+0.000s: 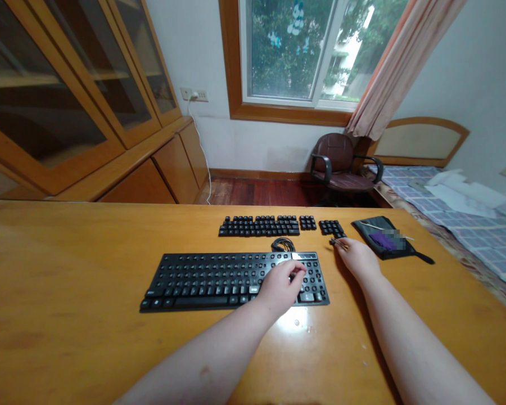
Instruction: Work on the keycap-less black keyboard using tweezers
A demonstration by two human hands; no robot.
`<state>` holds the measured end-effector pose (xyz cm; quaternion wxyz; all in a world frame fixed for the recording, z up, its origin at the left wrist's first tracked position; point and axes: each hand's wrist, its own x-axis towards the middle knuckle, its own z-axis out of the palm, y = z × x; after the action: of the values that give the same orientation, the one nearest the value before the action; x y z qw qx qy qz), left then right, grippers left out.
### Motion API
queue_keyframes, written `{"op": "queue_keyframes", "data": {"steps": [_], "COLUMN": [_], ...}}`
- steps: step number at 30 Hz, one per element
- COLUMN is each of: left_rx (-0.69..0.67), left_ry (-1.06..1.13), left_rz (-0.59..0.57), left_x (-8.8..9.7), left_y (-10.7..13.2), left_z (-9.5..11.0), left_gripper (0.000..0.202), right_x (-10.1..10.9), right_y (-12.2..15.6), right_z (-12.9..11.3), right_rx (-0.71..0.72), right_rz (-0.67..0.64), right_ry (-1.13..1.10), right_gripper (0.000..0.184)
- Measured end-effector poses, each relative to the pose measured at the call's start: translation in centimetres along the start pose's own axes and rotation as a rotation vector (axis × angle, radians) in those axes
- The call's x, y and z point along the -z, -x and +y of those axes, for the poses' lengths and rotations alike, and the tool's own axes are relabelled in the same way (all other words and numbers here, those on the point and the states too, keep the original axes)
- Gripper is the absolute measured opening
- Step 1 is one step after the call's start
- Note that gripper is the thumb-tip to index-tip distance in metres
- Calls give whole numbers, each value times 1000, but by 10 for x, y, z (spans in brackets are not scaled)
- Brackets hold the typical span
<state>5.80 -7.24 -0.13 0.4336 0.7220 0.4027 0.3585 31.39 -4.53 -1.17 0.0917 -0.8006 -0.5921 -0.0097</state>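
A black keyboard (219,278) with most keycaps taken off lies on the wooden desk (67,292). My left hand (280,287) rests on its right end, fingers bent over the number pad area. Rows of removed black keycaps (259,226) are laid out behind the keyboard, with two smaller groups (331,227) to the right. My right hand (356,256) reaches to the near edge of the rightmost group, its fingertips pinched on a small dark piece, apparently a keycap.
A coiled black cable (283,244) lies behind the keyboard. A black pouch (382,239) with tools sits at the right. Beyond the desk are a brown armchair (341,160), a bed (468,219), a glass-door cabinet (76,101) and a window (303,50).
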Motion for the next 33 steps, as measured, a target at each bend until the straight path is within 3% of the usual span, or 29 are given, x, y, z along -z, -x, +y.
{"op": "queue_keyframes", "data": {"steps": [10, 22, 28, 33], "left_rx": [-7, -3, -4, -1], "left_ry": [-7, -14, -10, -25], "left_rz": [-2, -9, -10, -16], "left_x": [0, 1, 1, 1], "left_y": [0, 0, 1, 1], "left_z": [1, 3, 1, 1], "left_gripper": [16, 18, 17, 17], "right_x": [-6, -13, -11, -10], "right_y": [4, 2, 2, 2], "right_z": [-7, -14, -10, -7], "right_rx": [119, 221, 198, 178], "right_rz": [151, 99, 159, 130], "right_ry": [-35, 9, -44, -13], "right_gripper": [25, 24, 25, 24]}}
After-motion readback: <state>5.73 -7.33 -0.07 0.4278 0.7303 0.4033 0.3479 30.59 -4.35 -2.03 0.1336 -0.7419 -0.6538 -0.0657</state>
